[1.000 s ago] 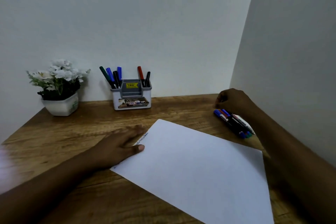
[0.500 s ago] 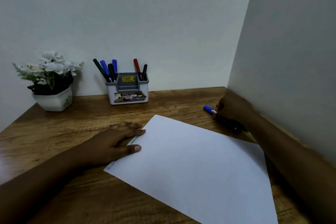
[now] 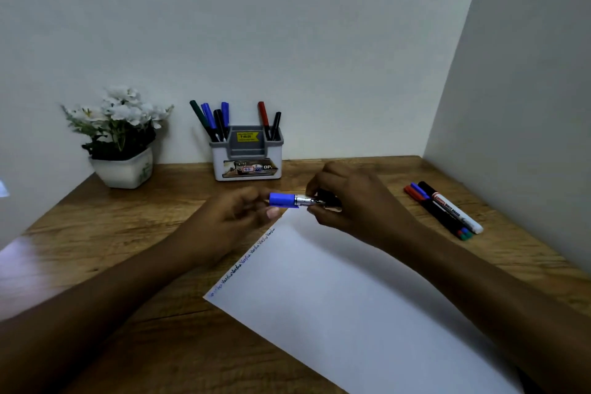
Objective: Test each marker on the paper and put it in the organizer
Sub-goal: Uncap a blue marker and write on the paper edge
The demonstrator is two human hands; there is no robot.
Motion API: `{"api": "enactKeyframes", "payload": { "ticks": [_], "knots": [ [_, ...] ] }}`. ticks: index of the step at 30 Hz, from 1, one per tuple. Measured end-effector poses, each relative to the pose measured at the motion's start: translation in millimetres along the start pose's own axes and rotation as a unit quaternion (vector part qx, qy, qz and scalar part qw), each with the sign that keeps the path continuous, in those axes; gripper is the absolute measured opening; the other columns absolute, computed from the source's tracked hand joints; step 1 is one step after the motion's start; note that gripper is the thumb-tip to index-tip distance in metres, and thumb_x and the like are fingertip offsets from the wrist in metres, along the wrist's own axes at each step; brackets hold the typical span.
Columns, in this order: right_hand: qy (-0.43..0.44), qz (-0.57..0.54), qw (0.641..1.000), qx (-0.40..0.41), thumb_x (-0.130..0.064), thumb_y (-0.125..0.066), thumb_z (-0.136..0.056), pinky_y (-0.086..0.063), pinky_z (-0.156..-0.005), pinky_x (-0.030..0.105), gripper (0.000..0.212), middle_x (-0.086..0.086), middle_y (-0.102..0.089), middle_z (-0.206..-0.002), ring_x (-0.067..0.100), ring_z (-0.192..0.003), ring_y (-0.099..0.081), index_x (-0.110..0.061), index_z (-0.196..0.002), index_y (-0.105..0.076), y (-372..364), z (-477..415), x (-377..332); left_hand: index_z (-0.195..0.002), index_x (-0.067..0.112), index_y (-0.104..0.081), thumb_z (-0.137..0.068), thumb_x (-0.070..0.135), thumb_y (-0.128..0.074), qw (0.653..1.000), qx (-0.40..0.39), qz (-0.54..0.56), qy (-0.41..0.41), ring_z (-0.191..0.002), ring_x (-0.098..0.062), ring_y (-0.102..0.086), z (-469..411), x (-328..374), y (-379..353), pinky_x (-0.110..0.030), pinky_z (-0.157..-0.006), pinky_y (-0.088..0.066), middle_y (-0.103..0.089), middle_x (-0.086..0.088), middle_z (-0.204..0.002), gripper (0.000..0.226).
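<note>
We face a plain pale back wall, a second pale wall closing the corner on our right, a wood-grain desk below us, a white-flowered potted plant at back left, dim even light, a pale glare on the desk's left edge.

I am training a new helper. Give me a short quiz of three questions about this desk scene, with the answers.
1. True or false: the paper is fully blank.
2. The blue-capped marker is held by: A one hand; B both hands; C nothing.
3. How many markers stand in the organizer?
Key: 1 false, handwriting runs along its edge; 2 B, left hand at cap, right hand on barrel; 3 six.
</note>
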State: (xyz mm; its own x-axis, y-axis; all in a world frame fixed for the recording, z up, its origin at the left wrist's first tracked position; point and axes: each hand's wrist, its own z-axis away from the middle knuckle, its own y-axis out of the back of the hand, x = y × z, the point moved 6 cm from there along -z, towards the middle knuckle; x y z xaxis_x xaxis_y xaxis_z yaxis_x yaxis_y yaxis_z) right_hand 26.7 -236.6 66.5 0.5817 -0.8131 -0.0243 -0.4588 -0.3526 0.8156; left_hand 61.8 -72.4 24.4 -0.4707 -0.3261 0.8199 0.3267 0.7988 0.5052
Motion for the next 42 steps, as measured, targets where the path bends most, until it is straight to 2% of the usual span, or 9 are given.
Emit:
{"api": "enactKeyframes", "payload": {
  "ticks": [6, 9, 13, 20, 26, 32, 35, 38, 42],
  "knots": [
    [0.038, -0.003, 0.998, 0.046, -0.024, -0.062, -0.082, -0.037, -0.056, 0.027, 0.014, 0.0, -0.06, -0.081, 0.015, -0.066, -0.053, -0.013, -0.09, -0.062, 3, -4, -13, -0.096, 0.019, -0.064, -0.076, 0.032, -0.058, 0.993, 0.054, 0.109, 0.004, -0.057, -0.015, -0.065, -1, 13, 5, -0.023, -0.049, -0.053, -0.072, -0.006, -0.077, 0.024],
    [0.047, -0.006, 0.997, 0.059, -0.023, -0.062, -0.085, -0.038, -0.057, 0.027, 0.014, 0.001, -0.062, -0.081, 0.015, -0.067, -0.054, -0.011, -0.092, -0.062, 4, -5, -18, -0.094, 0.016, -0.065, -0.075, 0.028, -0.06, 0.989, 0.067, 0.132, 0.004, -0.058, -0.016, -0.067, -2, 14, 12, -0.023, -0.049, -0.054, -0.074, -0.006, -0.08, 0.023],
    [0.058, -0.023, 0.997, 0.045, -0.021, -0.059, -0.088, -0.024, -0.058, 0.02, 0.013, 0.002, -0.059, -0.081, 0.008, -0.066, -0.037, -0.009, -0.092, -0.058, 3, -9, -20, -0.094, 0.012, -0.067, -0.074, 0.021, -0.062, 0.986, 0.077, 0.145, -0.005, -0.062, -0.019, -0.07, -4, 20, 20, -0.023, -0.054, -0.056, -0.074, -0.009, -0.079, 0.023],
    [0.042, -0.06, 0.997, 0.009, -0.027, -0.059, -0.088, -0.033, -0.059, 0.016, 0.014, -0.009, -0.052, -0.076, 0.007, -0.068, -0.039, -0.014, -0.092, -0.059, 2, -13, -16, -0.096, 0.01, -0.068, -0.073, 0.017, -0.064, 0.989, 0.059, 0.137, -0.012, -0.07, -0.02, -0.072, -7, 19, 22, -0.021, -0.059, -0.056, -0.074, -0.01, -0.078, 0.025],
    [-0.138, -0.115, 0.984, 0.003, -0.032, -0.064, -0.086, -0.041, -0.06, 0.028, 0.014, -0.004, -0.067, -0.076, 0.01, -0.068, -0.057, -0.019, -0.091, -0.064, 29, 5, 51, -0.092, 0.014, -0.067, -0.083, 0.016, -0.058, 0.959, 0.235, 0.155, 0.019, -0.069, -0.011, -0.071, 2, -14, 121, -0.017, -0.059, -0.056, -0.074, -0.007, -0.083, 0.013],
    [-0.125, -0.209, 0.968, -0.059, -0.027, -0.066, -0.086, -0.049, -0.056, 0.033, 0.011, -0.006, -0.063, -0.075, 0.011, -0.064, -0.056, -0.022, -0.094, -0.059, 5, -6, 27, -0.095, 0.013, -0.068, -0.074, 0.031, -0.064, 0.986, 0.091, 0.138, 0.02, -0.076, -0.015, -0.072, -11, -9, 61, -0.019, -0.059, -0.056, -0.075, -0.006, -0.083, 0.028],
    [-0.157, -0.326, 0.929, -0.075, -0.017, -0.061, -0.09, -0.055, -0.052, 0.035, 0.021, 0.004, -0.062, -0.088, 0.016, -0.067, -0.063, -0.026, -0.104, -0.049, 5, 1, 29, -0.096, 0.015, -0.069, -0.074, 0.034, -0.065, 0.989, 0.076, 0.13, 0.002, -0.076, -0.01, -0.071, -4, -7, 50, -0.016, -0.061, -0.053, -0.075, 0.0, -0.083, 0.029],
    [-0.179, -0.44, 0.874, -0.107, -0.014, -0.052, -0.095, -0.056, -0.057, 0.035, 0.01, 0.011, -0.057, -0.096, 0.019, -0.071, -0.065, -0.022, -0.102, -0.05, -1, 7, 24, -0.094, 0.03, -0.072, -0.073, 0.034, -0.063, 0.998, 0.051, 0.04, -0.025, -0.081, -0.004, -0.069, 2, -6, 32, -0.013, -0.069, -0.051, -0.074, 0.011, -0.087, 0.024],
    [-0.233, -0.633, 0.736, -0.058, -0.011, -0.041, -0.097, -0.055, -0.052, 0.028, 0.02, 0.005, -0.066, -0.09, 0.016, -0.067, -0.066, -0.016, -0.101, -0.06, -4, 9, 25, -0.094, 0.041, -0.07, -0.073, 0.045, -0.062, 0.993, 0.0, -0.105, -0.055, -0.089, 0.009, -0.062, 8, -5, 15, -0.004, -0.072, -0.045, -0.065, 0.037, -0.091, 0.023]
  ]
}}
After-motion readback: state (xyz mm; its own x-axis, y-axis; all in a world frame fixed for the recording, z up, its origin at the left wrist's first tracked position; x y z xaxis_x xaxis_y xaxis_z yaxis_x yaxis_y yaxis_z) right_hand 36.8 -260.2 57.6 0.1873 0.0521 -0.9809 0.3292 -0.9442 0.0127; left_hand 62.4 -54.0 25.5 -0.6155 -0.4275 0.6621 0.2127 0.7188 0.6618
